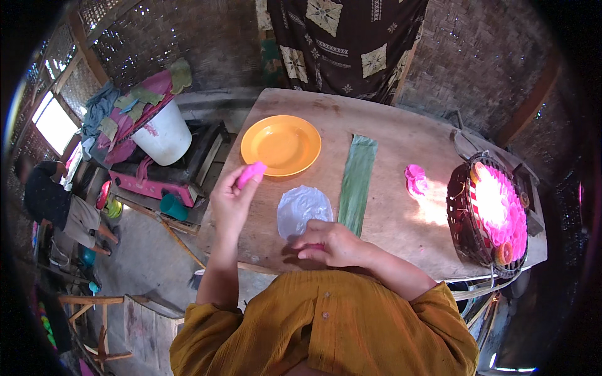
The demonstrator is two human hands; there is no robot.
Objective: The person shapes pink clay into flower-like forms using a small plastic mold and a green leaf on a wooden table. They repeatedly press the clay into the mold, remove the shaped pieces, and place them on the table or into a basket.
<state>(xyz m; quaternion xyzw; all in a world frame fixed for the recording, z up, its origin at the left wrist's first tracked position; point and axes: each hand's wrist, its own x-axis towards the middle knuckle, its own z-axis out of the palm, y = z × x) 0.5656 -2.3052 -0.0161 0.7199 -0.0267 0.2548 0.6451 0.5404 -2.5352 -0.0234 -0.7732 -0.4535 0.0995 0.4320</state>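
Observation:
My left hand (231, 199) is raised by the near rim of an orange plate (280, 145), pinching a small bright pink piece (251, 173) between thumb and fingers. Lower down, my right hand (332, 243) is closed at the table's near edge, with a bit of another pink piece (317, 247) showing between its fingers. What these pink pieces are made of I cannot make out. A crinkled, translucent round plastic sheet (305, 210) lies flat just beyond the right hand. Beside it stretches a long green leaf strip (359, 178).
On the wooden table (401, 244), a pink flower-shaped piece (416, 181) sits right of the leaf. A dark woven basket (461, 216) with several pink pieces stands at the right end. Left are a pink stove (157, 188), a white bucket (166, 138) and, farther off, another person (59, 200).

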